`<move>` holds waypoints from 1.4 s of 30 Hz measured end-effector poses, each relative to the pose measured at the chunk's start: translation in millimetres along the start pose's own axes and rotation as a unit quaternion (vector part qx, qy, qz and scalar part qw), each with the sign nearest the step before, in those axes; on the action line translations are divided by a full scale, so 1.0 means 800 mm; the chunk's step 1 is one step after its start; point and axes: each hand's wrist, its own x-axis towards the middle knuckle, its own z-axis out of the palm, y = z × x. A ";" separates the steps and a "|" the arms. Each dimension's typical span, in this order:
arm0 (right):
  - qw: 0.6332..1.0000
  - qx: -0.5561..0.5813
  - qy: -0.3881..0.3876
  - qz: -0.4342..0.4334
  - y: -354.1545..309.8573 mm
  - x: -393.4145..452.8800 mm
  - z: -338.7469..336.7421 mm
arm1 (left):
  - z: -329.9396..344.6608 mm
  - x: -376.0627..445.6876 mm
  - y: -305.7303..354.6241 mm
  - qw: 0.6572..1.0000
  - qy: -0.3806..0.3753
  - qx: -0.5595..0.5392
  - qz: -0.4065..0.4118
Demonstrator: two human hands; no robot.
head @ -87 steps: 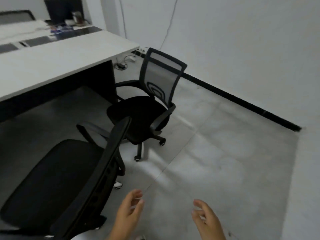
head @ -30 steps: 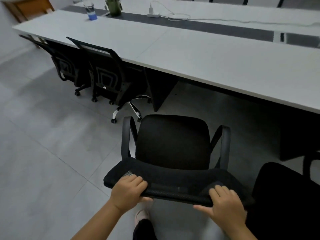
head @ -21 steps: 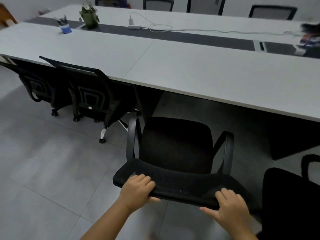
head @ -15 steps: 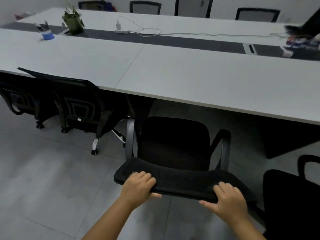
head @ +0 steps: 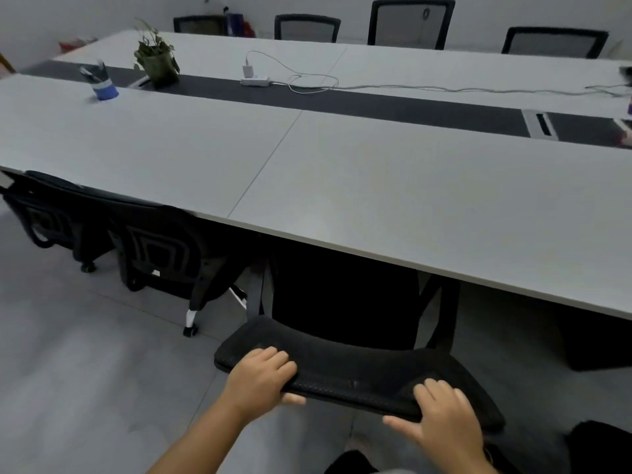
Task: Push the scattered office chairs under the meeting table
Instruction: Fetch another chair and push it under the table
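Head view: both hands grip the curved top edge of a black mesh-backed office chair (head: 345, 336). Left hand (head: 261, 381) has fingers wrapped over the padded edge, thumb beneath; right hand (head: 444, 413) has fingers curled on top, thumb splayed out. Chair seat sits partly under the long white matte counter (head: 376, 186). Two more black mesh chairs (head: 160, 254) stand tucked at left.
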 end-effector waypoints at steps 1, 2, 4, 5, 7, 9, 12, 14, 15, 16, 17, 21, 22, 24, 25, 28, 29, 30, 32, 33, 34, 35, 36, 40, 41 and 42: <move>1.000 0.001 -0.005 -0.003 0.000 0.007 0.001 | 0.002 0.003 -0.005 1.000 0.001 0.005 0.000; 1.000 0.003 -0.014 -0.006 0.001 0.013 0.002 | 0.003 0.007 -0.009 1.000 -0.001 0.009 0.001; 1.000 0.000 -0.023 -0.010 0.001 0.018 0.002 | 0.004 0.010 -0.014 1.000 0.002 0.009 0.009; 1.000 -0.001 -0.025 -0.009 0.001 0.020 0.003 | 0.005 0.011 -0.015 1.000 0.004 0.006 0.013; 1.000 0.002 -0.023 -0.002 0.002 0.021 0.003 | 0.007 0.012 -0.016 1.000 0.008 -0.001 0.019; 1.000 0.006 -0.022 0.006 0.000 0.020 0.002 | 0.009 0.010 -0.017 1.000 0.014 -0.013 0.024; 0.999 0.017 -0.030 0.032 -0.008 0.013 -0.001 | 0.010 0.002 -0.020 0.999 0.005 -0.025 0.037; 0.997 0.023 -0.047 0.051 -0.018 0.005 -0.006 | 0.008 -0.005 -0.024 0.998 0.005 -0.032 0.051; 0.996 0.024 -0.055 0.060 -0.025 0.001 -0.009 | 0.006 -0.009 -0.027 0.998 0.006 -0.038 0.058; 0.995 0.024 -0.061 0.068 -0.034 -0.003 -0.013 | 0.005 -0.014 -0.031 0.997 0.007 -0.046 0.065; 0.995 0.025 -0.064 0.077 -0.042 -0.008 -0.015 | 0.004 -0.018 -0.035 0.996 0.008 -0.054 0.073; 0.991 0.030 -0.056 0.116 -0.074 -0.017 -0.018 | 0.005 -0.021 -0.059 0.993 0.008 -0.058 0.107; 0.991 0.025 -0.054 0.121 -0.080 -0.016 -0.016 | 0.005 -0.021 -0.066 0.992 0.010 -0.055 0.110; 0.991 0.016 -0.055 0.119 -0.090 -0.008 -0.012 | 0.008 -0.018 -0.081 0.992 0.012 -0.048 0.114; 0.992 0.012 -0.054 0.115 -0.093 -0.002 -0.009 | 0.010 -0.015 -0.088 0.992 0.015 -0.047 0.113; 0.993 0.001 -0.047 0.113 -0.090 0.021 -0.001 | 0.019 0.001 -0.103 0.993 0.030 -0.043 0.108; 0.993 0.002 -0.042 0.114 -0.088 0.030 0.002 | 0.022 0.007 -0.107 0.993 0.034 -0.042 0.105; 0.993 0.000 -0.037 0.113 -0.085 0.038 0.005 | 0.024 0.014 -0.110 0.993 0.037 -0.040 0.103; 0.994 -0.010 -0.033 0.105 -0.082 0.052 0.009 | 0.028 0.029 -0.118 0.993 0.036 -0.036 0.104; 0.994 -0.016 -0.030 0.102 -0.080 0.057 0.011 | 0.029 0.035 -0.121 0.994 0.034 -0.036 0.102; 0.994 -0.021 -0.027 0.100 -0.078 0.062 0.013 | 0.030 0.041 -0.123 0.994 0.033 -0.034 0.099; 0.994 -0.024 -0.024 0.100 -0.075 0.068 0.015 | 0.031 0.045 -0.125 0.994 0.031 -0.034 0.095; 0.994 -0.025 -0.021 0.100 -0.071 0.073 0.017 | 0.033 0.051 -0.125 0.995 0.030 -0.033 0.093; 0.996 -0.027 -0.003 0.086 -0.050 0.095 0.026 | 0.041 0.074 -0.123 0.995 0.041 -0.034 0.081; 0.996 -0.029 0.000 0.080 -0.043 0.102 0.028 | 0.043 0.081 -0.122 0.996 0.044 -0.032 0.077; 0.997 -0.033 -0.001 0.075 -0.037 0.110 0.029 | 0.046 0.089 -0.121 0.996 0.047 -0.030 0.072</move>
